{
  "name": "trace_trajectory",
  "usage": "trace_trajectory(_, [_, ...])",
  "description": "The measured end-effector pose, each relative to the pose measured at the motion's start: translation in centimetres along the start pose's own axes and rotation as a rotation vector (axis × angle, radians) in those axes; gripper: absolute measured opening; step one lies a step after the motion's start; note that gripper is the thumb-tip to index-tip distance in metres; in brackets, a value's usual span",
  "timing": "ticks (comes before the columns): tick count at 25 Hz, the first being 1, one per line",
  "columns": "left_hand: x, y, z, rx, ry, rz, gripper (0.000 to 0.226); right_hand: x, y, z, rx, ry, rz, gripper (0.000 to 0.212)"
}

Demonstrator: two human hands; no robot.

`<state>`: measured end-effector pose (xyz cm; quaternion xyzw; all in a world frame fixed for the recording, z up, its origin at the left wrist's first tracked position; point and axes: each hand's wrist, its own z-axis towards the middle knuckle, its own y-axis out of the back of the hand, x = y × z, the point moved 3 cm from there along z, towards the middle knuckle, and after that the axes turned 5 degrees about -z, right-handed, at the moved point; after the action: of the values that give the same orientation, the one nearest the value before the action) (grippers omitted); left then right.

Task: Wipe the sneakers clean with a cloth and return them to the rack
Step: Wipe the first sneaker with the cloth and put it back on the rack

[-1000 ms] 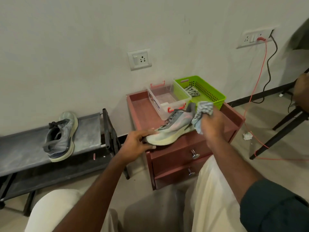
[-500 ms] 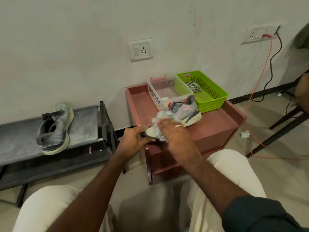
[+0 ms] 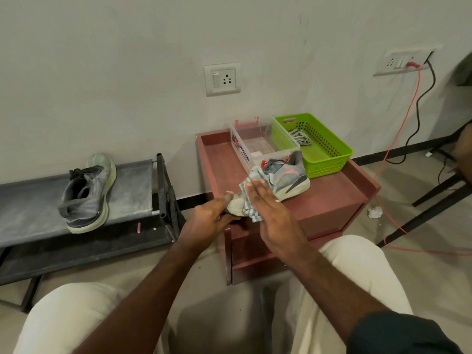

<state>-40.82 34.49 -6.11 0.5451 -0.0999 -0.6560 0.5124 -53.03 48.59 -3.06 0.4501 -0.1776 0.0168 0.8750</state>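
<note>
Wiping's mid-way I'd say: your right hand [image 3: 268, 203] presses the cloth [image 3: 251, 195] flat-fingered on the sneaker [image 3: 286, 180], toe pinched by your left hand [image 3: 209, 218]. Left of those fingers, the other sneaker [image 3: 86, 192] sits on the rack [image 3: 132, 185]; can't tell if it's clean.

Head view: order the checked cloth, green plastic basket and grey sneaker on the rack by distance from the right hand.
1. Checked cloth, under the right hand.
2. Green plastic basket, behind, on the red cabinet.
3. Grey sneaker on the rack, far left.
</note>
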Motion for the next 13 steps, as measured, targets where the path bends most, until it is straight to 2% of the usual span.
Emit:
trace_trajectory(3, [-0.1, -0.2, 0.1, 0.019, -0.079, 0.048, 0.048, 1.7, -0.8, 0.3, -0.036, 0.021, 0.034, 0.066])
trace_trajectory(6, [0.5, -0.3, 0.4, 0.027, -0.135, 0.104, 0.044, 1.3, -2.8, -0.4, 0.062, 0.101, -0.138, 0.064])
trace_trajectory(8, [0.8, -0.3, 0.4, 0.042, -0.127, 0.137, 0.048, -1.3, -3.0, -0.7, 0.092, -0.054, -0.213, 0.064])
trace_trajectory(10, [1.1, -0.2, 0.5, 0.059, -0.13, 0.162, 0.05, -3.5, -2.4, -0.8, 0.067, -0.323, -0.163, 0.069])
trace_trajectory(11, [1.2, 0.0, 0.7, 0.077, -0.116, 0.151, 0.052, -3.5, -2.1, -0.8, 0.023, -0.383, -0.102, 0.074])
trace_trajectory(12, [1.3, 0.3, 0.8, 0.098, -0.096, 0.136, 0.053, -2.6, -1.9, -0.8, -0.018, -0.349, -0.044, 0.075])
trace_trajectory(13, [1.4, 0.5, 0.9, 0.111, -0.09, 0.13, 0.051, -0.9, -2.0, -0.9, -0.04, -0.236, -0.009, 0.072])
